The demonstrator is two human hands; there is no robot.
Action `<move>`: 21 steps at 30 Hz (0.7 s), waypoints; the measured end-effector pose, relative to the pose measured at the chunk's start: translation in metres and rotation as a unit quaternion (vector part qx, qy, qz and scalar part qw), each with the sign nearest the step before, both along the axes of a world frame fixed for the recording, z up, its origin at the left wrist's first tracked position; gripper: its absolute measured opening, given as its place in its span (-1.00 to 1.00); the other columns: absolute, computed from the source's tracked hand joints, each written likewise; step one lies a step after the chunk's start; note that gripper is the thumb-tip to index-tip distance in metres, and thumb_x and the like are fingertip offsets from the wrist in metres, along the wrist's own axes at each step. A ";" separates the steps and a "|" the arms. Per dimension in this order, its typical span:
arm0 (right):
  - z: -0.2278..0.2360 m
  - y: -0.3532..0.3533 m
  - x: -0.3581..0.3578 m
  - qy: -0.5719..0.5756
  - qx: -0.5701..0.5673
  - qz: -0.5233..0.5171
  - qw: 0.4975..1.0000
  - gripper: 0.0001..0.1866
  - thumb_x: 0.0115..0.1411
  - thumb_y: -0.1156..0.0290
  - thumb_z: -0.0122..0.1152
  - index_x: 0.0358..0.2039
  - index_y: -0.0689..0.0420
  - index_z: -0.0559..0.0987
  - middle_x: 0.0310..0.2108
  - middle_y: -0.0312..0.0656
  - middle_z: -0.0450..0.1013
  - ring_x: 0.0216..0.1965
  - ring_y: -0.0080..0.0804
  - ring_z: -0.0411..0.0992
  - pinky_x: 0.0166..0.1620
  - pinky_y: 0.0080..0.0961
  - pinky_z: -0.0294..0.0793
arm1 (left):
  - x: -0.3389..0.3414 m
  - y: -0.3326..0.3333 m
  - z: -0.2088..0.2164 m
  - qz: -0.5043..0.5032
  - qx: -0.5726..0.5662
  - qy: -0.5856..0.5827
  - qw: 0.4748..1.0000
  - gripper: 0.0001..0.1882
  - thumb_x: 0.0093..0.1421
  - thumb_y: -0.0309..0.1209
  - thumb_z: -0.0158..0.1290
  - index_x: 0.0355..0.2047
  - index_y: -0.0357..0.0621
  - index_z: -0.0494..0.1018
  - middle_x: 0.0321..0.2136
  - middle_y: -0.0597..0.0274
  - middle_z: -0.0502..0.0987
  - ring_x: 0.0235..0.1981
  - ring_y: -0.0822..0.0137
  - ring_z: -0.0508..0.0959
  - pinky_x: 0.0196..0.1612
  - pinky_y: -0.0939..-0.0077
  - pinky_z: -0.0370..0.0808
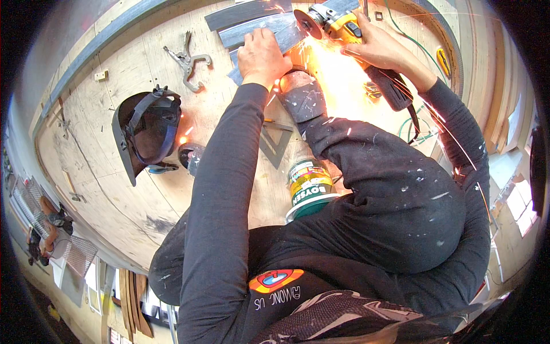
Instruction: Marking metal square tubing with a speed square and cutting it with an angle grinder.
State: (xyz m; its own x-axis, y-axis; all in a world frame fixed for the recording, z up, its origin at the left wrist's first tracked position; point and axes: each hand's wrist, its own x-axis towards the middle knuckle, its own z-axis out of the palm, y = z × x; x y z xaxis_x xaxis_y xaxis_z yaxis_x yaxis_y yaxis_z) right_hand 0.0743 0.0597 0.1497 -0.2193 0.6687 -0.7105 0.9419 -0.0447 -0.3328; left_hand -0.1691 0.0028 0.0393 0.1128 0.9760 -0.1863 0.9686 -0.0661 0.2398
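Observation:
My left hand [260,57] is closed over grey metal bars [281,27] that lie side by side on the wooden surface. My right hand [378,45] grips a yellow and black angle grinder [345,27], its reddish disc [308,24] against the metal just right of my left hand. Bright sparks [338,77] stream from the disc back toward me, washing out the surface below. The toe of my shoe [302,94] is close to the bars, beside the sparks. The exact contact point of the disc is hard to make out.
A dark welding helmet [152,129] and a locking clamp [188,60] lie to the left. Between my legs are a triangular square [278,140] and a green-and-white bucket [312,186]. A black tool body [394,89] lies below my right hand. Another person [48,232] is at far left.

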 end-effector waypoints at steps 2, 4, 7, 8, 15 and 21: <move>-0.017 -0.003 0.015 0.006 0.044 0.017 0.999 -0.05 0.12 0.03 0.33 0.32 0.33 0.11 -0.12 0.34 0.50 -0.07 0.15 0.55 0.02 -0.19 0.49 | 0.002 0.001 0.000 -0.003 0.002 -0.005 1.000 -0.40 -0.07 -0.05 0.33 -0.13 -0.22 0.51 -0.12 0.08 0.55 -0.04 0.08 0.55 -0.07 0.17 0.58; -0.032 -0.012 0.029 0.008 0.088 0.032 0.996 -0.07 0.11 0.02 0.33 0.29 0.34 0.14 -0.14 0.33 0.51 -0.10 0.14 0.56 -0.01 -0.19 0.50 | 0.007 0.002 -0.002 -0.009 0.003 -0.012 1.000 -0.38 -0.08 0.00 0.33 -0.14 -0.22 0.51 -0.12 0.07 0.55 -0.05 0.07 0.56 -0.06 0.16 0.58; -0.036 -0.016 0.028 0.059 0.221 0.047 0.972 -0.12 0.10 0.02 0.33 0.24 0.34 0.20 -0.21 0.30 0.53 -0.17 0.11 0.58 -0.07 -0.19 0.52 | 0.005 0.000 -0.004 0.005 0.021 -0.016 1.000 -0.37 -0.09 0.01 0.34 -0.14 -0.22 0.51 -0.14 0.08 0.55 -0.06 0.07 0.56 -0.07 0.16 0.58; -0.027 -0.011 0.020 0.057 0.159 0.033 0.985 -0.08 0.09 0.02 0.33 0.27 0.35 0.17 -0.23 0.30 0.53 -0.19 0.11 0.58 -0.08 -0.19 0.52 | 0.001 0.000 -0.006 0.003 0.022 -0.008 1.000 -0.37 -0.09 0.01 0.33 -0.14 -0.22 0.51 -0.15 0.08 0.55 -0.06 0.07 0.56 -0.07 0.16 0.58; -0.017 -0.003 0.012 0.042 0.082 -0.003 0.996 -0.03 0.08 0.04 0.33 0.35 0.32 0.14 -0.26 0.29 0.53 -0.25 0.05 0.60 -0.16 -0.22 0.55 | 0.004 0.000 -0.001 -0.004 0.011 -0.017 1.000 -0.43 -0.07 -0.11 0.32 -0.13 -0.22 0.51 -0.13 0.08 0.54 -0.04 0.09 0.54 -0.10 0.20 0.57; -0.013 -0.007 0.007 0.045 0.090 -0.014 0.995 -0.08 0.09 0.03 0.36 0.32 0.24 0.19 -0.22 0.20 0.54 -0.19 -0.05 0.59 -0.12 -0.26 0.54 | 0.002 0.000 -0.002 0.010 0.022 -0.021 0.999 -0.43 -0.06 -0.04 0.33 -0.17 -0.21 0.50 -0.17 0.08 0.55 -0.07 0.04 0.55 -0.09 0.14 0.58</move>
